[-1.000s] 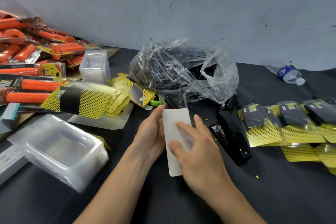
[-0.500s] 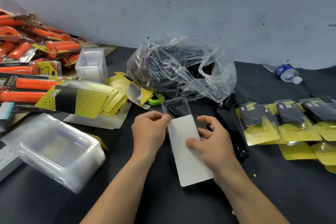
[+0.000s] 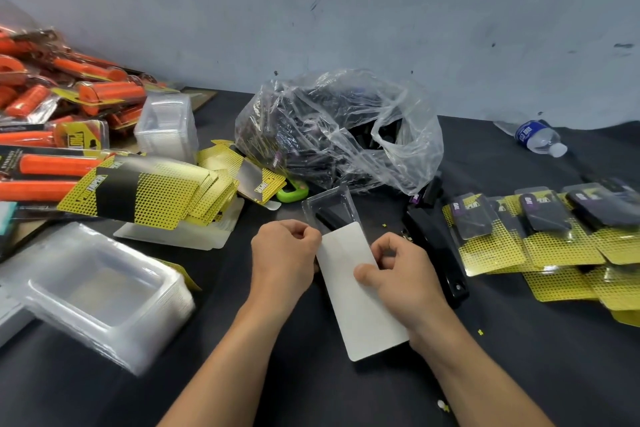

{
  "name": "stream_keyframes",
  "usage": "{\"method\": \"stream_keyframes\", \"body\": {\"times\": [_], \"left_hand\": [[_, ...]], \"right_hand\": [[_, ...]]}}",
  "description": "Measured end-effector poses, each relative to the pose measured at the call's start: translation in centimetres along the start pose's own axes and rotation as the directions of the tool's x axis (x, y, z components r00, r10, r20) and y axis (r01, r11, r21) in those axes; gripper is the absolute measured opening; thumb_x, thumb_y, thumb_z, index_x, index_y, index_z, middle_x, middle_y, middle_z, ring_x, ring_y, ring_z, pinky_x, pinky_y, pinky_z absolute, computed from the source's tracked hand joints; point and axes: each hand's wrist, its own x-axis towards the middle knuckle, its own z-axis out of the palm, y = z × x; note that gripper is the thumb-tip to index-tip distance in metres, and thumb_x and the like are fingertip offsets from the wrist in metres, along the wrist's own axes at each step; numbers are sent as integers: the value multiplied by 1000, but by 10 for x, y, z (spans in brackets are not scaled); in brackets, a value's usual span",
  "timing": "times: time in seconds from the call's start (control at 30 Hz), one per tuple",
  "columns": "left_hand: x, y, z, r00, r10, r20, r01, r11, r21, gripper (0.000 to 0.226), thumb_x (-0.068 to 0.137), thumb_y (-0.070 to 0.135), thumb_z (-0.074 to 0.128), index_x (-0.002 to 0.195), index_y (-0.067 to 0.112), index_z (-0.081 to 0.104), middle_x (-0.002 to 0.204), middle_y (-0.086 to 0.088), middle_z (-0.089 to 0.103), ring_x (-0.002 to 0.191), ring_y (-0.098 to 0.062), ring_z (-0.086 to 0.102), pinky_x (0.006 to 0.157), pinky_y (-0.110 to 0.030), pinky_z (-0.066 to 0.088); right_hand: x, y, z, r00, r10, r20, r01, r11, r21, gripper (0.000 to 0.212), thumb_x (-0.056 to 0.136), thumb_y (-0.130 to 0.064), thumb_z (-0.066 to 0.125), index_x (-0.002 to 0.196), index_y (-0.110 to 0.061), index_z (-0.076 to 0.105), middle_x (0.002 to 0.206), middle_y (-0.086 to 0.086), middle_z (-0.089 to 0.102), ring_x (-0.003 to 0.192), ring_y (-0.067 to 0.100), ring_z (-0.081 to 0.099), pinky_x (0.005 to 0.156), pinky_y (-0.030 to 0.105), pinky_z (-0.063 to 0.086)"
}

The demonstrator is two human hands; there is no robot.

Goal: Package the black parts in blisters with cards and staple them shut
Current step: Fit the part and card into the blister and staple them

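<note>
Empty blisters (image 3: 93,291) and yellow cards (image 3: 149,194) lie by the table's left edge. Mid-table, the left hand (image 3: 282,260) pinches the far left corner of the card (image 3: 360,291) with curled fingers. The card's far end overlaps the blister (image 3: 341,199), which holds a black part (image 3: 327,218). The right hand (image 3: 401,277) pinches the card's right edge, thumb on top. A stapler (image 3: 440,260) lies just right.

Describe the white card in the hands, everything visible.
The card is a plain white rectangle with rounded corners, thin cardboard by its look, blank face up, flat and unbent. It lies slanted over the black table, far end meeting the clear blister; whether it sits inside is unclear. The left hand pinches its far left corner; the right hand grips its right edge, thumb on its face.
</note>
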Motion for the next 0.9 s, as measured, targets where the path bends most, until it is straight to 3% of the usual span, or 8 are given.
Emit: {"method": "stream_keyframes", "body": {"times": [0.13, 0.23, 0.33, 0.4, 0.47, 0.6, 0.7, 0.9], "left_hand": [[1, -1, -3, 999, 2, -41, -4, 999, -42, 19, 83, 14, 74, 67, 25, 73, 63, 14, 72, 53, -12, 70, 60, -39, 65], [0, -2, -4, 997, 47, -58, -47, 999, 11, 18, 79, 15, 76, 65, 26, 74, 60, 13, 69, 59, 1, 66, 52, -15, 54], [-3, -2, 0, 994, 105, -18, -103, 993, 64, 17, 78, 15, 77, 68, 29, 74, 58, 13, 68, 61, 6, 64, 48, -6, 42], [-5, -1, 1, 993, 121, -12, -120, 991, 50, 18, 77, 15, 77, 68, 30, 74, 60, 16, 68, 61, 6, 64, 49, -6, 42], [-4, -1, 1, 994, 109, -14, -108, 994, 7, 18, 76, 16, 75, 66, 31, 75, 63, 21, 69, 60, 5, 65, 49, -6, 43], [1, 1, -1, 994, -56, 96, 78, 968, -237, 25, 81, 7, 74, 67, 27, 80, 66, 2, 75, 55, -11, 69, 52, -25, 55], [1, 0, -2, 979, -60, 195, 129, 921, -368, 26, 82, -1, 71, 75, 22, 82, 66, -5, 73, 57, -18, 70, 54, -28, 57], [1, -3, -4, 964, 24, 264, 66, 943, -326, 34, 71, 2, 74, 97, 23, 81, 74, -9, 75, 60, -19, 69, 61, -31, 59]], "right_hand": [[1, -1, -3, 998, 37, 57, -42, 995, 95, 29, 82, 4, 75, 78, -14, 53, 75, 18, 71, 67, 29, 65, 62, 39, 51], [-1, -3, 0, 998, -12, 69, 11, 1000, 13, 27, 81, -11, 79, 88, -21, 54, 79, 10, 76, 72, 32, 72, 65, 40, 55], [-4, -3, 4, 996, -75, 47, 81, 989, -123, 35, 75, -27, 82, 92, -31, 52, 69, -4, 72, 60, 12, 67, 57, 32, 53], [-3, -3, 4, 996, -89, 31, 92, 987, -130, 33, 76, -27, 82, 87, -29, 51, 62, -2, 65, 52, 10, 56, 55, 33, 48], [-1, -2, 3, 996, -83, 33, 86, 990, -112, 30, 79, -23, 79, 83, -25, 49, 68, 8, 67, 57, 23, 58, 57, 41, 51], [1, -3, 0, 999, -22, 47, 23, 999, -22, 19, 86, -15, 75, 84, -17, 56, 79, 10, 75, 78, 35, 74, 70, 58, 59], [6, -3, -4, 999, 33, 36, -36, 997, 66, 14, 91, -7, 71, 89, -7, 58, 85, 16, 74, 80, 38, 75, 70, 60, 59], [7, 0, -6, 999, 37, 13, -38, 998, 56, 12, 91, -8, 69, 89, -7, 57, 88, 20, 72, 83, 43, 72, 72, 62, 58]]}}
